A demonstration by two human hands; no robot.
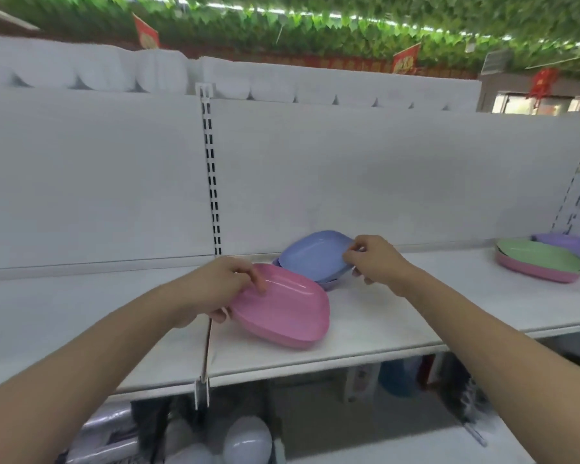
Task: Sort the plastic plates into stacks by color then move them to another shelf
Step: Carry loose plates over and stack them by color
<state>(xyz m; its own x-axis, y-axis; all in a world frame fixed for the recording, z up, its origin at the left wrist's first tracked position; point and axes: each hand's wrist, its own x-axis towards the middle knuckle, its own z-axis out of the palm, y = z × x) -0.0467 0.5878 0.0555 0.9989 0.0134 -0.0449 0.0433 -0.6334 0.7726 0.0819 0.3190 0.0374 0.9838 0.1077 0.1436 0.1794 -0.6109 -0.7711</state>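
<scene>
Your left hand grips the near-left rim of the pink plate, thumb over the top edge and fingers curled beneath it. The plate sits on the white shelf, tilted slightly, its far corner touching the blue stack.

Your right hand pinches the right rim of the blue plate, fingers curled round the edge. That plate lies on top of at least one more blue plate, set against the shelf's back panel.

Well apart to the right, on the same shelf, a green plate rests on a pink one, and a purple plate lies just behind them, touching or overlapping; you cannot tell which.

Below the shelf, blurred goods fill the lower level.
</scene>
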